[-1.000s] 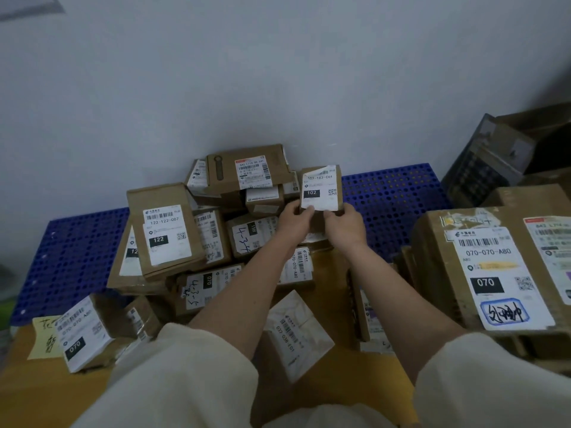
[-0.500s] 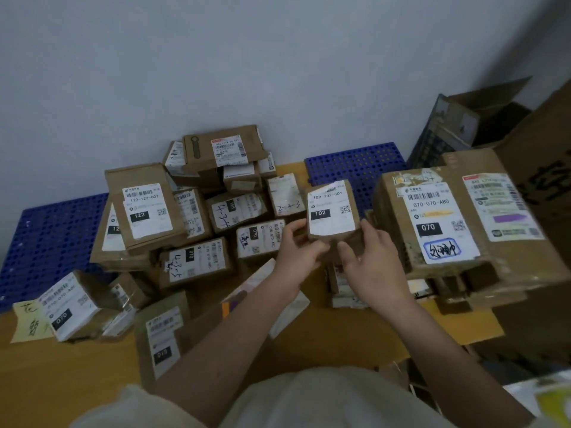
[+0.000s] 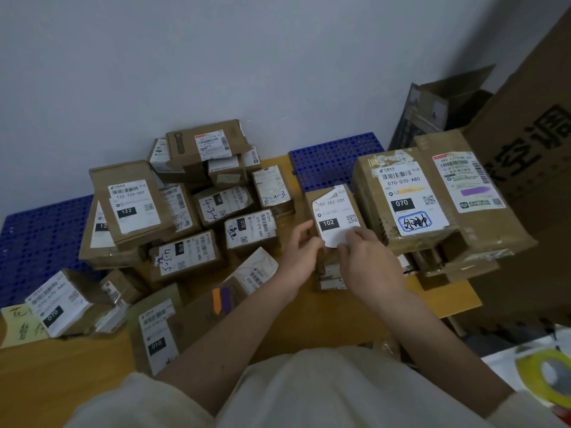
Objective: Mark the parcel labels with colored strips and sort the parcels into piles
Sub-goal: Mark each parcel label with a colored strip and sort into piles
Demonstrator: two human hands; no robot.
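Left hand: my left hand [image 3: 301, 253], centre of the frame, rests curled against the left side of the 102 parcel [image 3: 335, 225] and steadies it.
Right hand: my right hand [image 3: 369, 264], just right of centre, pinches the loose lower edge of the 102 label [image 3: 335, 219] between thumb and fingertips.
Parcel: a small brown carton stands tilted toward me at centre frame, on top of other small parcels, just beside the big 070 box [image 3: 438, 199] on its right.
Label: white, printed 102-102-C01; its top corner is torn and its bottom edge curls off the cardboard.
Handling: I judge the carton light and stiff, easy for one hand to take by its side walls; the label is thin paper and likely to rip further if I pull on it.
Hold: best by the cardboard edges, pressing the label flat and not tugging it.
Piles: the sorted heap [image 3: 197, 205] fills the middle left of the frame, against the wall, with 122 and 070 labels showing.
Strips: an orange and purple strip [image 3: 222, 299] lies on a flat package at lower centre, beside my left forearm.
Tape: a yellow roll [image 3: 547, 375] blurs at the lower right corner.
Surface: the wooden table [image 3: 61, 378] carries it all, with blue perforated panels [image 3: 333, 159] behind.
Stage: this parcel appears unmarked and not yet placed.
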